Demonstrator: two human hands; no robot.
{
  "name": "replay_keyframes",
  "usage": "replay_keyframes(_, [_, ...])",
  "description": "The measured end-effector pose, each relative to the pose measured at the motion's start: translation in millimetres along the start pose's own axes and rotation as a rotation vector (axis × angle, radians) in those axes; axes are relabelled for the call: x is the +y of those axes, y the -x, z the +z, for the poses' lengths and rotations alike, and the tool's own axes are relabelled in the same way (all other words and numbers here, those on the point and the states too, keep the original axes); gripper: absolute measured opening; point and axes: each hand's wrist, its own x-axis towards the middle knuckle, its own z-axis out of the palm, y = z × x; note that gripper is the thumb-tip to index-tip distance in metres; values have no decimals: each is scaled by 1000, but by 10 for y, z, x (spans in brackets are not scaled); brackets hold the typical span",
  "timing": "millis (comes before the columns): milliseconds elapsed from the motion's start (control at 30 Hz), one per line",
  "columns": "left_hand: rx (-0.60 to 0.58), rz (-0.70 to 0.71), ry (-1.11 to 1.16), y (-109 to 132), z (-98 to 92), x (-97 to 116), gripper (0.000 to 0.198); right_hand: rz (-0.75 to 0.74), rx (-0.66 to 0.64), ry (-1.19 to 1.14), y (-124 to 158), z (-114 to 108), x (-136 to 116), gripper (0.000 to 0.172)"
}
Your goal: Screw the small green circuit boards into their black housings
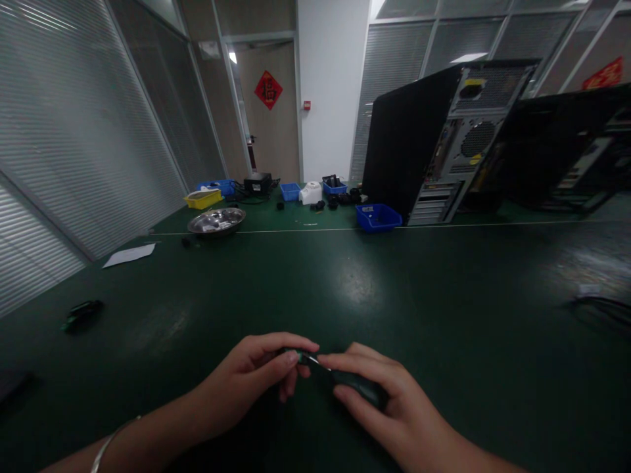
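Observation:
My right hand [389,394] is closed around the dark green handle of a screwdriver [359,386], with the index finger laid along its shaft. The thin metal shaft points left and up, its tip at a small dark part with a bit of green [302,357]. That small part is pinched between the thumb and fingers of my left hand [266,364]; most of it is hidden, and its kind cannot be made out. Both hands are low over the green tabletop [276,282], close together at the near middle.
A metal bowl [217,222], a yellow tray [203,199] and a blue bin [378,217] stand toward the back. A black computer tower [409,138] rises at the back right. White paper [129,255] and a dark object [81,315] lie left; black cables [604,307] lie right.

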Motion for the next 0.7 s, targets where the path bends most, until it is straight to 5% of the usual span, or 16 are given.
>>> replay_keyframes(700, [-47,35,63,29,59,-48,32,11,-7,-34,-2,2,5,32])
